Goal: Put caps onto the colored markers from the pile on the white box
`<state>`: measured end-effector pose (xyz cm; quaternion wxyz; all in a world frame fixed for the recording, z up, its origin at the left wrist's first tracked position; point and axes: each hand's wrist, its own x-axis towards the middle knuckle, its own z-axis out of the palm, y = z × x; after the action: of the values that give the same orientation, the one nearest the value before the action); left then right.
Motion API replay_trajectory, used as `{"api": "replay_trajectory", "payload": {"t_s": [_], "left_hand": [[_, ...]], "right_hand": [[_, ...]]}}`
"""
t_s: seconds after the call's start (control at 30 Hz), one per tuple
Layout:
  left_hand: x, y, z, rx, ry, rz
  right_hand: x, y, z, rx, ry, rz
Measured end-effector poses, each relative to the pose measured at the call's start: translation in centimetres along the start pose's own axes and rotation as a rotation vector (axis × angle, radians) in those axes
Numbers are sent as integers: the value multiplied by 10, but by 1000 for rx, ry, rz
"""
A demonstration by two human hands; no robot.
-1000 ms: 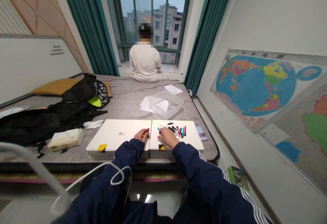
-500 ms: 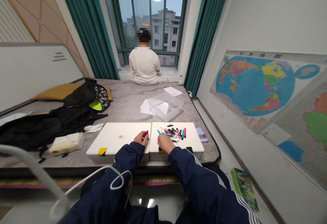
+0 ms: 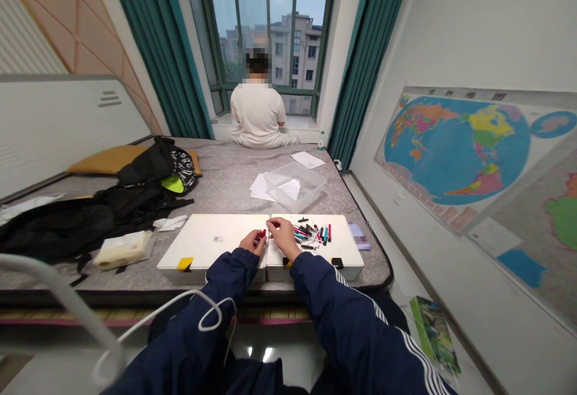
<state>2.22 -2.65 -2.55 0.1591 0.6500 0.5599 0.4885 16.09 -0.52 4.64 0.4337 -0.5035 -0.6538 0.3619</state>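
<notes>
Two white boxes stand side by side, the left box [image 3: 202, 238] and the right box [image 3: 349, 251]. My left hand [image 3: 253, 241] is closed on a small red piece [image 3: 264, 234] near the inner edge of the left box. Just right of it, my right hand [image 3: 280, 231] has its fingers pinched together over the gap between the boxes; what they hold, if anything, is too small to make out. A pile of black, red, teal and white pen parts [image 3: 311, 234] lies on the right box, beside my right hand.
Behind the boxes are a clear plastic bin [image 3: 297, 187] and papers [image 3: 308, 160]. A tissue pack [image 3: 124, 249] and black bags [image 3: 130, 208] lie at left. A person in white [image 3: 258, 112] sits by the window. A white cable [image 3: 157, 317] crosses near my left sleeve.
My right hand has moved left and slightly up, from the pile's edge toward my left hand. My left hand still grips the red piece. The view has shifted slightly.
</notes>
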Motion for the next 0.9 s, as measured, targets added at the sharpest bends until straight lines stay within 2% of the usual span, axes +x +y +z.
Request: {"api": "replay_trajectory", "payload": {"t_s": [0.13, 0.27, 0.33, 0.53, 0.7, 0.8, 0.9], "left_hand": [[1, 0, 0, 32, 5, -7], [5, -4, -1, -3, 15, -54], [7, -6, -2, -9, 54, -99], [10, -16, 1, -117, 103, -207], [21, -26, -5, -428, 168, -379], [28, -32, -14, -609, 243, -500], [30, -36, -18, -688, 238, -526]], "right_hand": [[1, 0, 11, -41, 14, 14], [-8, 15, 8, -116, 142, 28], [-16, 24, 6, -147, 151, 34], [-33, 42, 11, -222, -26, -50], [-29, 38, 24, -382, -178, -40], [-26, 32, 34, -471, -186, -39], [-19, 26, 43, -571, -192, -30]]}}
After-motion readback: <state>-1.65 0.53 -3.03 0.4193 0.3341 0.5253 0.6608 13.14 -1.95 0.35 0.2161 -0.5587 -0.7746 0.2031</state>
